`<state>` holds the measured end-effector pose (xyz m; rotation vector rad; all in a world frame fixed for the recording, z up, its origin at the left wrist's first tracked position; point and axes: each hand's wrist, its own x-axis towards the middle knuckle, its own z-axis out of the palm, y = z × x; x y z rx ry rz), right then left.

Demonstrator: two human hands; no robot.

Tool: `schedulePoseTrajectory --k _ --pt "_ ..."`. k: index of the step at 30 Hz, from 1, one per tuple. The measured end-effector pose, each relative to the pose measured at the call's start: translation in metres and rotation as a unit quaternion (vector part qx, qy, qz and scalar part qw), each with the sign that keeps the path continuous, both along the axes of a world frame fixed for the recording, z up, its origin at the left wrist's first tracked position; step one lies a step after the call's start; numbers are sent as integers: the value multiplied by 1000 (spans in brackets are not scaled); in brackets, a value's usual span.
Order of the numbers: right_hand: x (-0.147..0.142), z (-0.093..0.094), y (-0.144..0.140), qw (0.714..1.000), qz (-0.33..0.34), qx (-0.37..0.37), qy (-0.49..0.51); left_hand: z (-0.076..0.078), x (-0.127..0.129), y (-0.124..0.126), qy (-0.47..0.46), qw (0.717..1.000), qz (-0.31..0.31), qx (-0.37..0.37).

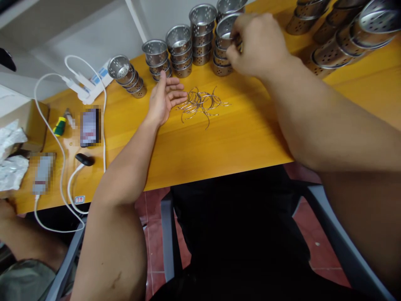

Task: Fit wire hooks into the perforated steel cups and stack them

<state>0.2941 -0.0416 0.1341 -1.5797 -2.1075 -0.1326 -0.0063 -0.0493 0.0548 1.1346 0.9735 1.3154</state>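
Perforated metal cups (179, 50) stand nested in short stacks along the far edge of the yellow surface (238, 138), each top cup showing nothing inside. The right hand (260, 44) clasps the top cup (226, 28) of one stack in its grip. The left hand (164, 98) lies released, palm up, with loose wire rings (202, 102) just beside its fingertips.
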Motion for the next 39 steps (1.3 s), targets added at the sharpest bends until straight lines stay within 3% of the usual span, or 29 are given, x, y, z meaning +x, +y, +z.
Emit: schedulePoseTrajectory --k 8,13,19,24,30,34,39 --pt "0 -1 -1 998 0 -49 -29 0 3 -1 16 1000 13 7" --pt "-7 15 -12 992 -67 -84 -61 -1 4 -2 37 999 31 9" --pt "-15 29 -25 984 -128 -101 -77 -5 -1 2 14 1000 6 11" --pt "7 16 -11 980 -175 -89 -30 -7 -2 3 13 1000 4 12" --pt "27 -7 26 972 -218 -72 40 -6 0 3 22 1000 9 16" --pt "26 -13 34 973 -201 -89 72 -5 0 2 21 1000 7 5" --pt "26 -13 21 982 -149 -77 91 -5 0 1 15 1000 3 5"
